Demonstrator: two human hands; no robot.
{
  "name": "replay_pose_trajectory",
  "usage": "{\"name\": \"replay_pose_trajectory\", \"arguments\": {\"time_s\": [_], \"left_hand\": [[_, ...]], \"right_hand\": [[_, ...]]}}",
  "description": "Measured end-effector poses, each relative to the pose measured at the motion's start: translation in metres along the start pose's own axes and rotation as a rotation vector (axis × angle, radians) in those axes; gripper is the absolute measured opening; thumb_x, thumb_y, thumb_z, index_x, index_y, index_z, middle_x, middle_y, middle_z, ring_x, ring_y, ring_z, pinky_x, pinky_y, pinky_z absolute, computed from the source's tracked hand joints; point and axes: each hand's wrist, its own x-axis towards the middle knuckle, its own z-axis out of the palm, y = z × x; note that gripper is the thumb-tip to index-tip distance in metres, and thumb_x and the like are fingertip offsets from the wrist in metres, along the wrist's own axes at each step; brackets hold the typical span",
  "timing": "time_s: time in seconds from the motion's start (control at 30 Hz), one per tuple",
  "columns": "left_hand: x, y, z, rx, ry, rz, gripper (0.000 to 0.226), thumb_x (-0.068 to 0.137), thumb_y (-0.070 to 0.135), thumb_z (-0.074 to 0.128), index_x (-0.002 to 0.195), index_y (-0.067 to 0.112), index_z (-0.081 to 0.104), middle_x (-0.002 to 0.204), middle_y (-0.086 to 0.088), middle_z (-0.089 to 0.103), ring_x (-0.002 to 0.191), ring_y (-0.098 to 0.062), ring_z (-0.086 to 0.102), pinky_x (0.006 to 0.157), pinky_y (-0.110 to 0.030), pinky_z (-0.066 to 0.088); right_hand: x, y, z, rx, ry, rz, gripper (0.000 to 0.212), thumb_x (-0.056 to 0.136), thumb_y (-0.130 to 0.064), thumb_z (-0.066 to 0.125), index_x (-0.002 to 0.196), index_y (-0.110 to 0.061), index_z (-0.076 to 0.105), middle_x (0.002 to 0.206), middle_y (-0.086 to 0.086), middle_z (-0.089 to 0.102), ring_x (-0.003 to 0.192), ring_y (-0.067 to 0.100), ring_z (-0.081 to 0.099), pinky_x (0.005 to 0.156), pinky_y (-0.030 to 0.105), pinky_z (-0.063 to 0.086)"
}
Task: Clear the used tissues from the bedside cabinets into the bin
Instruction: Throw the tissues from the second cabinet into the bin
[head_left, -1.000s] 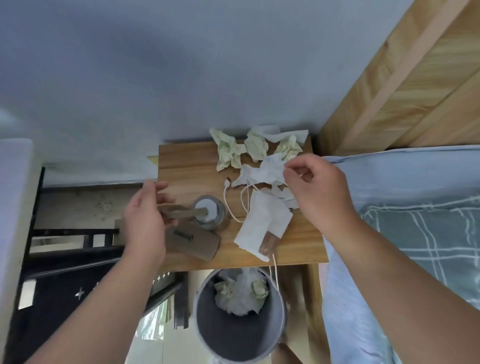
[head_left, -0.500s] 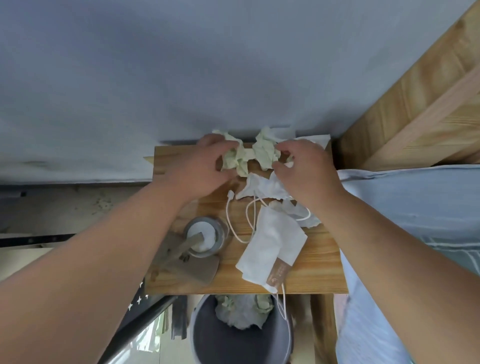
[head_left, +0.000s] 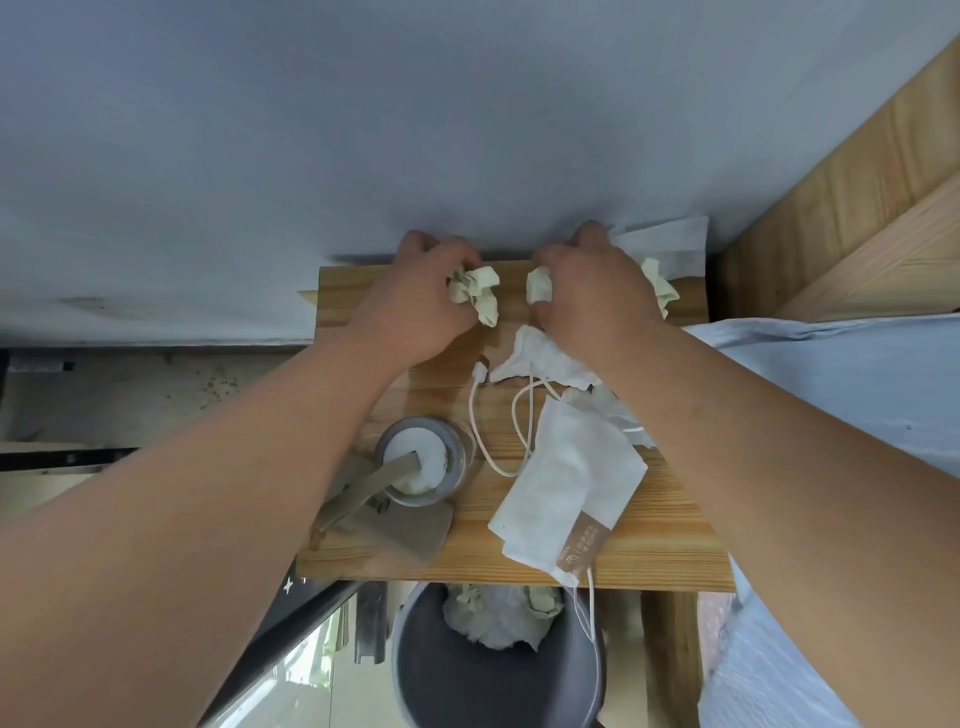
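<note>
You are at the gathering step: your left hand (head_left: 415, 309) curls its fingers round a crumpled pale green tissue (head_left: 475, 292) at upper centre, and your right hand (head_left: 597, 306) pinches a second green wad (head_left: 539, 285). Next, I think, carry both to the round grey bin (head_left: 452, 686) at bottom centre.

Bare left hand (head_left: 415, 306), bare right hand (head_left: 597, 301). The left forearm (head_left: 234, 467) and right forearm (head_left: 779, 447) likewise uncovered to the frame edge; both thick, smooth.

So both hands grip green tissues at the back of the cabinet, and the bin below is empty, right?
Not empty: the head view shows the bin holds crumpled tissues. The left hand and right hand do grip green tissues at the back of the cabinet.
</note>
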Motion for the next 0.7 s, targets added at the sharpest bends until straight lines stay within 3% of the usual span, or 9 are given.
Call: {"name": "replay_pose_trajectory", "arguments": {"time_s": [0.1, 0.23, 0.37, 0.5, 0.6, 0.7], "left_hand": [[-0.009, -0.005, -0.011, -0.108, 0.070, -0.064, 0.041, 0.085, 0.026, 0.084, 0.118, 0.038, 0.062, 0.125, 0.004, 0.043, 0.082, -0.004, 0.054, 0.067, -0.011, 0.037], [-0.032, -0.005, -0.026, -0.210, 0.140, -0.111, 0.041, 0.084, 0.024, 0.083, 0.113, 0.043, 0.060, 0.128, 0.005, 0.047, 0.085, 0.000, 0.060, 0.065, -0.009, 0.038], [-0.060, 0.002, -0.044, -0.362, 0.251, -0.142, 0.041, 0.085, 0.027, 0.083, 0.113, 0.046, 0.059, 0.127, 0.007, 0.049, 0.093, 0.000, 0.064, 0.067, -0.009, 0.043], [-0.096, 0.020, -0.063, -0.594, 0.372, -0.149, 0.038, 0.086, 0.037, 0.083, 0.117, 0.048, 0.062, 0.127, 0.014, 0.060, 0.091, 0.000, 0.069, 0.068, -0.012, 0.049], [-0.131, 0.043, -0.076, -0.846, 0.505, -0.146, 0.037, 0.086, 0.032, 0.083, 0.110, 0.053, 0.065, 0.116, 0.031, 0.068, 0.094, -0.004, 0.074, 0.081, -0.029, 0.063], [-0.164, 0.058, -0.084, -1.034, 0.577, -0.150, 0.038, 0.087, 0.024, 0.081, 0.118, 0.042, 0.067, 0.122, 0.023, 0.071, 0.102, -0.007, 0.075, 0.089, -0.035, 0.063]], "right_hand": [[-0.001, -0.003, -0.003, -0.032, -0.064, 0.009, 0.047, 0.087, -0.023, 0.078, 0.130, -0.014, 0.060, 0.133, 0.017, 0.047, 0.099, 0.042, 0.065, 0.073, 0.036, 0.046], [-0.009, -0.011, -0.011, -0.005, -0.044, -0.036, 0.052, 0.087, -0.011, 0.072, 0.135, -0.010, 0.052, 0.133, 0.019, 0.048, 0.095, 0.043, 0.066, 0.076, 0.039, 0.052], [-0.020, -0.022, -0.036, 0.202, 0.061, -0.054, 0.051, 0.088, -0.021, 0.074, 0.134, -0.014, 0.054, 0.140, 0.013, 0.049, 0.099, 0.039, 0.066, 0.081, 0.037, 0.051], [-0.049, -0.033, -0.062, 0.424, 0.177, -0.069, 0.051, 0.089, -0.026, 0.074, 0.136, -0.018, 0.055, 0.139, 0.003, 0.053, 0.108, 0.024, 0.062, 0.083, 0.030, 0.044], [-0.084, -0.044, -0.076, 0.604, 0.278, -0.053, 0.048, 0.090, -0.027, 0.073, 0.134, -0.021, 0.056, 0.130, -0.005, 0.058, 0.104, 0.012, 0.062, 0.084, 0.024, 0.046], [-0.122, -0.052, -0.086, 0.769, 0.364, -0.019, 0.045, 0.089, -0.028, 0.073, 0.131, -0.027, 0.056, 0.122, -0.011, 0.064, 0.102, 0.009, 0.066, 0.081, 0.023, 0.054]]}}
